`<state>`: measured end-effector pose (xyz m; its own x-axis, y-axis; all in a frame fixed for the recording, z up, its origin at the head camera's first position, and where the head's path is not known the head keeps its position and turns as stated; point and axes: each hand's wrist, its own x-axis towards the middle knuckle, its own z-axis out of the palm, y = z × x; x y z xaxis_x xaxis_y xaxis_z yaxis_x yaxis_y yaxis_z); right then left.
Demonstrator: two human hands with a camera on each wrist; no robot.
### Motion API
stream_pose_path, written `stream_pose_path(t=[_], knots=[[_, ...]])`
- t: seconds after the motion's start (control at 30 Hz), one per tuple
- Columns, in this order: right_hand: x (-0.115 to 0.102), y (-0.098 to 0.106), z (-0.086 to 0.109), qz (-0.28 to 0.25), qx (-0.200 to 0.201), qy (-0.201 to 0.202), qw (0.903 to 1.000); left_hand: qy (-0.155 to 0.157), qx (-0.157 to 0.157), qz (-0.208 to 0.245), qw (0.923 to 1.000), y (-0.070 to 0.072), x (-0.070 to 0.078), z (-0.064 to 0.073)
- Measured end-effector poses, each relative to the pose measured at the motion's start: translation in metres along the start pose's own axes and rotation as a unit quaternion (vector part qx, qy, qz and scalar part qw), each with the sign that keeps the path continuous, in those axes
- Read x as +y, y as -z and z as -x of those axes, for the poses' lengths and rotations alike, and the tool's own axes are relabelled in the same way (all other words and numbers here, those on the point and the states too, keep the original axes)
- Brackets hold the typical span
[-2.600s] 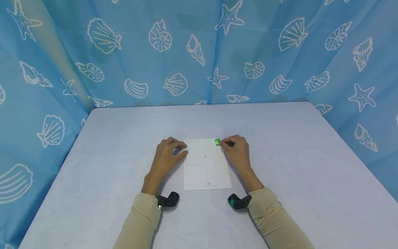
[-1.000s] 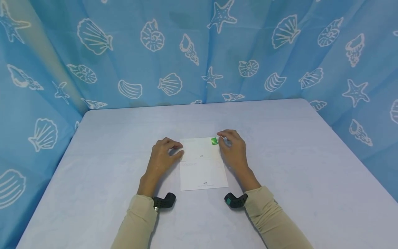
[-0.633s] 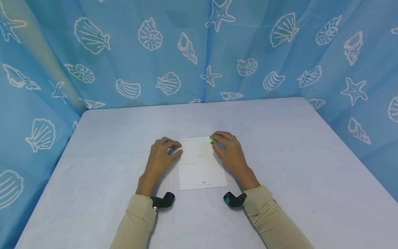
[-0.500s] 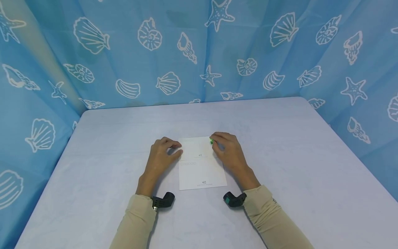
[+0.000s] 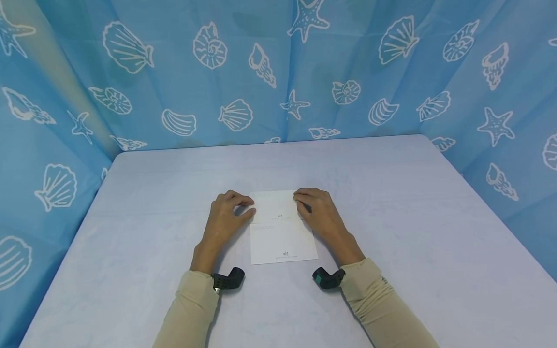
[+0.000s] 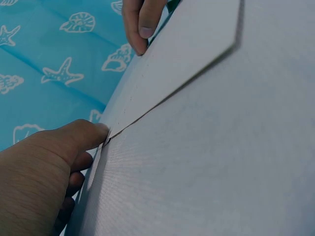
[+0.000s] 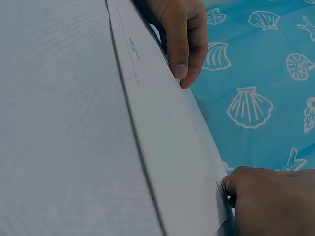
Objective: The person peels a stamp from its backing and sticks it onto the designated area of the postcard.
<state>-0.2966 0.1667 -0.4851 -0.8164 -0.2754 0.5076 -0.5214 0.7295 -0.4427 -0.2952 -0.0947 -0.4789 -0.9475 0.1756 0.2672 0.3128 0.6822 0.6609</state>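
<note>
White envelope paper lies flat in the middle of the table, with a line across it parting a far piece [image 5: 271,205] from a near piece [image 5: 283,241]. Small logos are printed on both pieces, and a row of circles on the near one. My left hand [image 5: 228,212] rests its thumb and fingertips at the far piece's left edge, thumb and index finger apart. At its upper right corner, my right hand [image 5: 319,210] presses with bent fingers, covering the small green stamp seen there before. In the right wrist view, my right fingertips [image 7: 229,184] sit right at the paper's edge.
A white cloth [image 5: 378,193] covers the table. A blue curtain [image 5: 261,72] with white shells and starfish hangs behind and at both sides. Black wrist cameras [image 5: 230,279] are strapped at both sleeves.
My right hand let go of the green stamp, opened beside it, then moved left over the corner; its fingers now hide the stamp. My left hand has stayed at the paper's left edge.
</note>
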Motion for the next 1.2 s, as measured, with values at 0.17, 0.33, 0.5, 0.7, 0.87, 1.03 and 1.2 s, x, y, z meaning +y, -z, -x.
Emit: stream_pose_path(t=[0.17,0.33,0.5,0.7,0.87,1.03,1.2], knots=[[-0.0017,0.0013,-0.0002,0.009,0.022,-0.004,0.9997,0.000,0.000,-0.003,1.0000,0.0003,0.0006,-0.0004],[-0.0044,0.0030,-0.0017,0.007,0.058,0.006,0.9983,0.001,0.001,-0.007,1.0000,0.0003,0.0006,-0.0003],[-0.0064,0.0034,-0.0007,0.006,0.043,-0.011,0.9990,0.000,0.003,-0.004,1.0000,0.0005,0.0012,0.0001],[-0.0058,0.0035,0.0018,0.004,-0.011,-0.043,0.9990,-0.001,0.004,-0.001,1.0000,0.0003,0.0015,0.0000],[-0.0032,0.0025,0.0017,0.009,-0.030,-0.045,0.9985,-0.003,0.006,0.001,1.0000,0.0000,0.0019,-0.0005],[-0.0020,0.0013,0.0006,0.009,0.000,-0.018,0.9998,0.001,0.004,0.001,1.0000,-0.0002,0.0012,-0.0001],[-0.0035,0.0015,-0.0008,0.021,0.051,0.009,0.9984,0.001,0.006,0.001,1.0000,0.0004,0.0019,0.0003]])
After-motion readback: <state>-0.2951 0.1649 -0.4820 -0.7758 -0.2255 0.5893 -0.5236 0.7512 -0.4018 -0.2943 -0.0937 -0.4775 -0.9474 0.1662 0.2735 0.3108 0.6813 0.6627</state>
